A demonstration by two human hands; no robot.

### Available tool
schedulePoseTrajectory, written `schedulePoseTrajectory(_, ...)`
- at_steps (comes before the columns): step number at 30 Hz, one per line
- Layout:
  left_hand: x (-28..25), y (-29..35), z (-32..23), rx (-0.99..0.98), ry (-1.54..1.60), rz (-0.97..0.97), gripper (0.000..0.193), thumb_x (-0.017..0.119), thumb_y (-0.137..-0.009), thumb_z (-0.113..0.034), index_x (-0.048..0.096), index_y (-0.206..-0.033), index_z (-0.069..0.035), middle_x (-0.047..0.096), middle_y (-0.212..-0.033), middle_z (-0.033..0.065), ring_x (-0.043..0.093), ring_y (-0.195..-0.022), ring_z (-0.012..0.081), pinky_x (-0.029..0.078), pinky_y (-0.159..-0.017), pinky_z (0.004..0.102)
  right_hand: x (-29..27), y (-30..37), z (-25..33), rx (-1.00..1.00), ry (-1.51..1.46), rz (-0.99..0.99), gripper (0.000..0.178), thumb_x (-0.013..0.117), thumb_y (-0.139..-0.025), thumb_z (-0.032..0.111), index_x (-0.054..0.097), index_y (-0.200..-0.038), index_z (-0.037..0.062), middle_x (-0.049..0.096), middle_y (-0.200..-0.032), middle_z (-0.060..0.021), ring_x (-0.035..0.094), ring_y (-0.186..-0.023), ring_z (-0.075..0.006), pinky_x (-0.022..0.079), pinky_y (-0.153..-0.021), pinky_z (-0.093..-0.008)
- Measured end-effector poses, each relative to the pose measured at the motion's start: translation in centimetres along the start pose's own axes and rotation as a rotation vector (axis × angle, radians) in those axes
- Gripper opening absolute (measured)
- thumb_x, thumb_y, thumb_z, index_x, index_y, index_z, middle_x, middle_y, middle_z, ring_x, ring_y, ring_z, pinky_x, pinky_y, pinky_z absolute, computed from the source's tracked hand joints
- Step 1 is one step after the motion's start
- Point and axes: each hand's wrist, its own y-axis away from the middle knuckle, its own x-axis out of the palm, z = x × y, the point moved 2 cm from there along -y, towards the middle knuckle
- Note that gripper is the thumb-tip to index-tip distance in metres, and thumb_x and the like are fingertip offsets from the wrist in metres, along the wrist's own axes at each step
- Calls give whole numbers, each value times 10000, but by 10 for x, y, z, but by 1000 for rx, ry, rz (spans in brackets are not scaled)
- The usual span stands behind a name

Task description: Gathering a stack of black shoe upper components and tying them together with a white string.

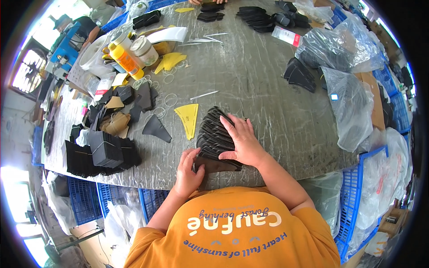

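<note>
A fanned-out stack of black cut pieces (214, 129) lies on the worktable right in front of me. My right hand (243, 140) rests over its right side, fingers spread and thumb reaching across the pieces. At the near left corner, my left hand (187, 174) has its thumb and fingers curled round the edge of the lowest, nearest black piece (216, 165). Just left of the stack lies a yellow pattern piece (187, 120) with printed marks. Beside that is a single black cut piece (156, 128). A thin silver pen (204, 95) lies beyond them.
Banded black stacks (106, 149) and scraps crowd the table's left. Behind them stand an orange-yellow bottle (126, 61) and a white jar (144, 50). Rubber bands (170, 99) lie loose. Plastic-wrapped bundles (328, 47) fill the right; blue crates (351, 201) flank the table.
</note>
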Motion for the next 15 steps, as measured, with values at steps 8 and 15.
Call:
schedulePoseTrajectory(8,6,2,9,146,35,17,315,671,-678,96,578,-953,-27,566,-988,142,580,-925,314,488,-811,372,5,1,-4,-14,27,-39,957,655,-744,605,249,-1501,184,337,-1438,-209,333,-1316,-405,188,-1101,-616)
schedulePoseTrajectory(15,24,-4,-11,194,5,-96,332,702,-669,88,555,-942,-33,560,-962,144,579,-918,322,487,-796,379,8,1,-3,-17,31,-80,901,625,-779,596,267,-1494,181,357,-1423,-202,354,-1296,-391,206,-1090,-611)
